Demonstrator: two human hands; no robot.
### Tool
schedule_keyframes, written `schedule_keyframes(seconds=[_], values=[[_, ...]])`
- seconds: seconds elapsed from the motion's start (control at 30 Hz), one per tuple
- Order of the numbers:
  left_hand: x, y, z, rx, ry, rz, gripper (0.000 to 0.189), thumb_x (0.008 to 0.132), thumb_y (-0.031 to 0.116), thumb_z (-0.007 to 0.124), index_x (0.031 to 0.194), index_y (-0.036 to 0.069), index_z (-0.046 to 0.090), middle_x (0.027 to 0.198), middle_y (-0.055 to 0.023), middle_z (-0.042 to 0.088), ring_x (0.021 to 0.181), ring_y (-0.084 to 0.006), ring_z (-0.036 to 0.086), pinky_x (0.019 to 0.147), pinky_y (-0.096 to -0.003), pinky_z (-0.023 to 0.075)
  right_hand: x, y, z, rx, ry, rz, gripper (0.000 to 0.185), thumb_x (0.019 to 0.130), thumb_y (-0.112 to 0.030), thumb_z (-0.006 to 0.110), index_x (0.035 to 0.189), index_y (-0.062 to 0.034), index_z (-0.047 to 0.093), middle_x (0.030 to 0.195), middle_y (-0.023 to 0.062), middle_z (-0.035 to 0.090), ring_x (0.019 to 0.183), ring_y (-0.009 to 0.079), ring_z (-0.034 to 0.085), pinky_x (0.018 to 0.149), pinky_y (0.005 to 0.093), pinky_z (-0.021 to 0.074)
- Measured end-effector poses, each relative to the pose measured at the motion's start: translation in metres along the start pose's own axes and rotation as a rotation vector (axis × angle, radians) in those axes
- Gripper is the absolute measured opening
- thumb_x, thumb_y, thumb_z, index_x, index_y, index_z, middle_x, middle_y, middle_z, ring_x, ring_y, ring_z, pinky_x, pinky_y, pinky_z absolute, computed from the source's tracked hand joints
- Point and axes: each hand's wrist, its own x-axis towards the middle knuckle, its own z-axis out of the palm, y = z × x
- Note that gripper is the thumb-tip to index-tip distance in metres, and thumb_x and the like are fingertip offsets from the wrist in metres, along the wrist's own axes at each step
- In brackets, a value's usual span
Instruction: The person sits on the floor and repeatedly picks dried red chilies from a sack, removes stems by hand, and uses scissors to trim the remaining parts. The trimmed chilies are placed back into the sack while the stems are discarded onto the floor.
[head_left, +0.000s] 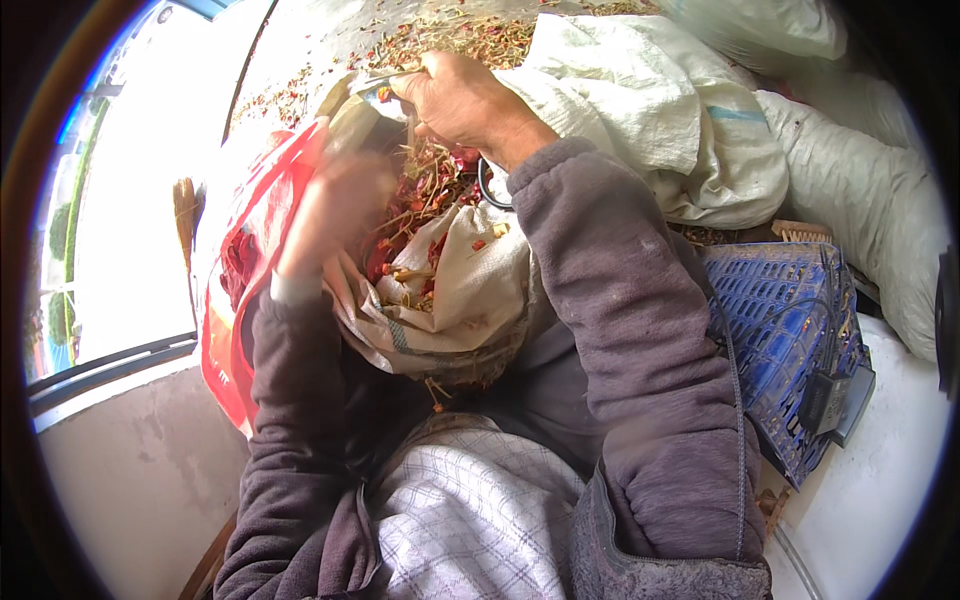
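A white woven sack (472, 285) stands rolled down before me, holding dried red plant pieces and stalks (424, 202), perhaps chili. Above it my right hand (461, 97) grips a thin, partly hidden item that sticks out past the fingertips. My left hand (337, 202) is motion-blurred over the sack's left side; its fingers and anything in them are unclear. Just beyond it is a brownish translucent piece (352, 120) that I cannot identify. A red plastic bag (232, 337) with dark red pieces lies beside my left forearm. Part of a black ring-shaped handle (489, 191) shows under my right wrist.
White woven sacking (630, 97) lies at the upper right, near full pale sacks (847, 180). A blue plastic basket (780, 300) with a black adapter (825, 401) is at right. Plant scraps (457, 41) cover the floor ahead. A brush (184, 217) stands by the bright opening at left.
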Motion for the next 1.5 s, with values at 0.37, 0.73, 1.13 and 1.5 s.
schedule_keyframes(seconds=[0.37, 0.73, 1.13, 1.5], values=[[-0.039, -0.034, 0.022, -0.362, 0.070, -0.430, 0.019, 0.096, 0.008, 0.064, 0.111, -0.003, 0.069, 0.101, -0.0079, 0.072, 0.088, -0.0144, 0.065, 0.083, -0.0273, 0.0502, -0.018, -0.016, -0.009, -0.092, 0.156, -0.029, 0.029, 0.096, -0.021, 0.056, 0.102, 0.0027, 0.071, 0.097, 0.0228, 0.072, 0.091, 0.0330, 0.071, 0.085, 0.0427, 0.0561], [-0.009, 0.008, -0.001, -0.896, 0.227, -0.456, 0.018, 0.106, 0.015, 0.057, 0.119, 0.003, 0.061, 0.096, -0.0032, 0.067, 0.075, -0.0094, 0.063, 0.066, -0.0247, 0.0542, -0.008, -0.002, 0.023, -0.107, -0.110, 0.012, 0.037, 0.100, -0.033, 0.053, 0.104, -0.0018, 0.073, 0.105, 0.0245, 0.072, 0.098, 0.0387, 0.071, 0.090, 0.0438, 0.0551], [0.018, 0.027, 0.005, -0.833, 0.367, -0.306, 0.026, 0.105, 0.013, 0.058, 0.129, 0.003, 0.059, 0.121, -0.0082, 0.067, 0.093, -0.0113, 0.065, 0.079, -0.0240, 0.0542, -0.020, -0.005, 0.025, 0.339, -0.166, 0.081, 0.046, 0.083, -0.045, 0.082, 0.102, -0.0032, 0.079, 0.088, 0.0121, 0.077, 0.078, 0.0214, 0.073, 0.079, 0.0343, 0.0569], [0.045, -0.013, -0.007, -0.645, 0.085, -0.046, 0.017, 0.102, 0.019, 0.063, 0.115, 0.008, 0.065, 0.092, 0.0005, 0.064, 0.070, -0.0079, 0.057, 0.057, -0.0239, 0.0455, -0.012, -0.014, 0.016, -0.228, 0.233, -0.170, 0.032, 0.083, -0.029, 0.076, 0.095, 0.0002, 0.074, 0.086, 0.0246, 0.073, 0.084, 0.0387, 0.073, 0.080, 0.0445, 0.0577]])
